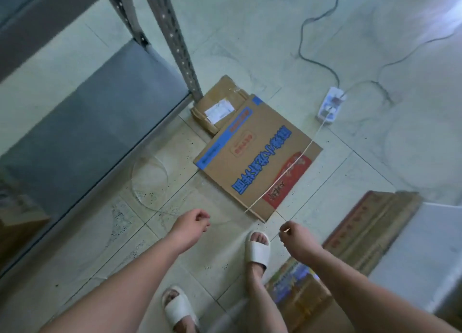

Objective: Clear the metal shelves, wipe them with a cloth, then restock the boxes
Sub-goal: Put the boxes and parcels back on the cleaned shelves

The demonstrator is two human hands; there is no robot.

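Both hands hang low: the left hand [193, 223] is loosely curled and empty, the right hand [296, 235] is curled, grip impossible to tell. The printed box [257, 157] lies flat on the floor [250, 33], just beside the metal shelf [100, 112].

Bare floor tiles [140, 232] between the shelf edge [95, 122] and the flat printed carton [255, 155], white cord [270, 190] across that carton.
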